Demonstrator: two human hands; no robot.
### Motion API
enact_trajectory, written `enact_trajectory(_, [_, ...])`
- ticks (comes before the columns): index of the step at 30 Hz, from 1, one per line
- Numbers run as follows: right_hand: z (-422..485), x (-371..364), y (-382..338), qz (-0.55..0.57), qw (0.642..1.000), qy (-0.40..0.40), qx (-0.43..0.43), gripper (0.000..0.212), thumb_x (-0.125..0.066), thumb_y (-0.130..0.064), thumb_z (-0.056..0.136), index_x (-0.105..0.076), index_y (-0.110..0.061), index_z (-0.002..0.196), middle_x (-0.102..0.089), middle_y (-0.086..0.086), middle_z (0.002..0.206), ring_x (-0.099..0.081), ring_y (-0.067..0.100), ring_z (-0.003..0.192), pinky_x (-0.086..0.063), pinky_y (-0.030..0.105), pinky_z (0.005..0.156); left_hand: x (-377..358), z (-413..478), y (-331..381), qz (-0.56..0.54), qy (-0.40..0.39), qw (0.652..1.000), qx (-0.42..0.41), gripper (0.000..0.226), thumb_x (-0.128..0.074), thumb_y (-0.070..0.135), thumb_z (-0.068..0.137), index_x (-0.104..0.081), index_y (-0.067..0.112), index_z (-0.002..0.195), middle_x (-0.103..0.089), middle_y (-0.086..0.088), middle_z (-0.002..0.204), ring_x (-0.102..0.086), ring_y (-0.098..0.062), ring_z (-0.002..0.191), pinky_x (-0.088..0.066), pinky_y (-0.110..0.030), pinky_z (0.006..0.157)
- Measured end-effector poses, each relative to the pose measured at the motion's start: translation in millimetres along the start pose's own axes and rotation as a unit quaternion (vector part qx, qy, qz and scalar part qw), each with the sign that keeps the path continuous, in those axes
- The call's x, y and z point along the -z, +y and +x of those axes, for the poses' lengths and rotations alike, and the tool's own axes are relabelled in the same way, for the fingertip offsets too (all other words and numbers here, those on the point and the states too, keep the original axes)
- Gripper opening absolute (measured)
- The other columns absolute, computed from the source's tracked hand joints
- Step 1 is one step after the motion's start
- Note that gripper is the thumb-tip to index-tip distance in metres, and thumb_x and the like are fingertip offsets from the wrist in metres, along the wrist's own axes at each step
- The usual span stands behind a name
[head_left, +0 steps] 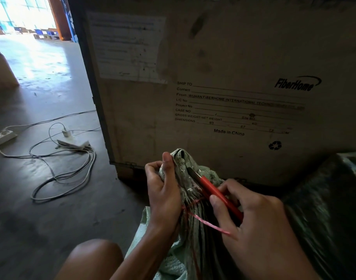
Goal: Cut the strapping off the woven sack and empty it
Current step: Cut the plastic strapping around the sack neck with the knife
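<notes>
**A:** Head view status: left hand [165, 190] is gripping the gathered neck of the pale green woven sack [185, 249], fingers curled tight round the bunched fabric, thumb pointing up along it.

**B:** Right side?

**A:** Right hand [253, 217] is closing round a red-handled cutter [217, 196], thumb and fingers wrapped on the handle. Dark blade tip is pointing up and left, lying against the sack's neck just beside the left thumb.

**B:** Strapping?

**A:** Red plastic strapping [205, 220] is still wrapping the neck below the left hand's grip. One loose tail is running right, passing under the right hand's fingers. Can't tell whether the blade is touching the strap; it's sitting above the tie.

**B:** Where's the sack sitting?

**A:** Low centre of frame, standing between the person's bare knee [96, 257] and a dark bundle [330, 209] at right. Neck is pointing up, body is dropping out of frame at the bottom.

**B:** Surroundings?

**A:** Large plywood crate [223, 67] is standing right behind the sack, printed "FiberHome", "Made in China", with a paper label [126, 47] stuck top left. On the concrete floor [41, 77] to the left, white power strips [73, 143] and grey cables [58, 178] are lying in loops, well apart from the sack. Bright doorway is glaring at far top left.
</notes>
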State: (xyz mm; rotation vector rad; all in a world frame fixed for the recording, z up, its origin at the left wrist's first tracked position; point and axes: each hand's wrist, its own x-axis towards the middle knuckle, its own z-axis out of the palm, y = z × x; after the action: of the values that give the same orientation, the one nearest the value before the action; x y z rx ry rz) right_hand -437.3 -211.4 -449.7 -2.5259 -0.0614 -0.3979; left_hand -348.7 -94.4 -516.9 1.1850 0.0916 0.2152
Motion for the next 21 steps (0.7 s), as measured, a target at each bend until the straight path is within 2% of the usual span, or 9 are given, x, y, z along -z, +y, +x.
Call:
enact_trajectory(3, [-1, 2, -3, 0.001, 1.000, -0.022, -0.014, 0.017, -0.052, -0.045, 0.092, -0.054, -0.029, 0.086, -0.055, -0.008, 0.061, -0.056, 0.008, 0.056, -0.044, 0.017, 0.052, 2, 2, 0, -0.002, 0.023, 1.000, 0.002, 0.063, -0.048, 0.060, 0.086, -0.044, 0.004, 0.115, -0.060, -0.005, 0.074, -0.061, -0.014, 0.066, -0.057, -0.032, 0.060])
enact_trajectory(7, [-2, 5, -2, -0.005, 0.997, -0.061, -0.042, 0.015, -0.051, -0.047, 0.094, -0.051, -0.032, 0.092, -0.055, -0.005, 0.063, -0.053, 0.007, 0.054, -0.039, 0.015, 0.051, 5, 5, 1, -0.020, 0.034, 0.999, 0.027, 0.067, -0.052, 0.067, 0.080, -0.045, 0.008, 0.111, -0.062, -0.015, 0.091, -0.060, -0.027, 0.082, -0.056, -0.060, 0.081])
enact_trajectory(11, [-5, 4, 3, -0.027, 0.994, -0.088, -0.059, 0.016, -0.052, -0.050, 0.092, -0.053, -0.034, 0.093, -0.057, -0.006, 0.065, -0.055, 0.005, 0.059, -0.037, 0.016, 0.051, 11, 14, 8, -0.017, 0.041, 0.999, 0.024, 0.065, -0.056, 0.076, 0.073, -0.047, 0.018, 0.101, -0.059, -0.009, 0.082, -0.056, -0.026, 0.082, -0.054, -0.055, 0.080])
enact_trajectory(13, [-3, 8, 6, 0.000, 0.993, -0.094, -0.067, 0.015, -0.055, -0.050, 0.091, -0.058, -0.036, 0.091, -0.061, -0.008, 0.065, -0.060, 0.005, 0.060, -0.043, 0.015, 0.053, 13, 18, 11, -0.023, 0.018, 0.999, 0.026, 0.057, -0.054, 0.069, 0.081, -0.046, 0.017, 0.102, -0.058, -0.007, 0.082, -0.056, -0.024, 0.084, -0.053, -0.053, 0.082])
enact_trajectory(15, [-1, 18, 7, 0.054, 0.989, -0.098, -0.098, 0.013, -0.057, -0.050, 0.090, -0.062, -0.038, 0.087, -0.066, -0.009, 0.069, -0.065, 0.002, 0.064, -0.047, 0.012, 0.054, 15, 22, 12, -0.042, 0.001, 0.998, 0.043, 0.049, -0.050, 0.060, 0.090, -0.049, 0.015, 0.107, -0.060, -0.011, 0.090, -0.058, -0.029, 0.089, -0.053, -0.057, 0.089])
enact_trajectory(18, [2, 33, 9, 0.144, 0.980, -0.055, -0.125, 0.015, -0.057, -0.052, 0.085, -0.065, -0.039, 0.084, -0.069, -0.010, 0.072, -0.065, 0.002, 0.064, -0.046, 0.013, 0.050, 15, 18, 17, -0.065, -0.013, 0.995, 0.074, 0.058, -0.049, 0.052, 0.096, -0.050, 0.001, 0.123, -0.062, -0.022, 0.102, -0.061, -0.038, 0.096, -0.052, -0.061, 0.096])
enact_trajectory(21, [3, 32, 8, 0.191, 0.975, 0.028, -0.110, 0.024, -0.063, -0.058, 0.074, -0.065, -0.038, 0.087, -0.068, -0.024, 0.079, -0.066, -0.006, 0.065, -0.045, 0.009, 0.047, 7, 8, 21, -0.068, -0.030, 0.993, 0.092, 0.065, -0.049, 0.053, 0.096, -0.050, -0.004, 0.129, -0.058, -0.040, 0.120, -0.063, -0.050, 0.107, -0.050, -0.066, 0.098])
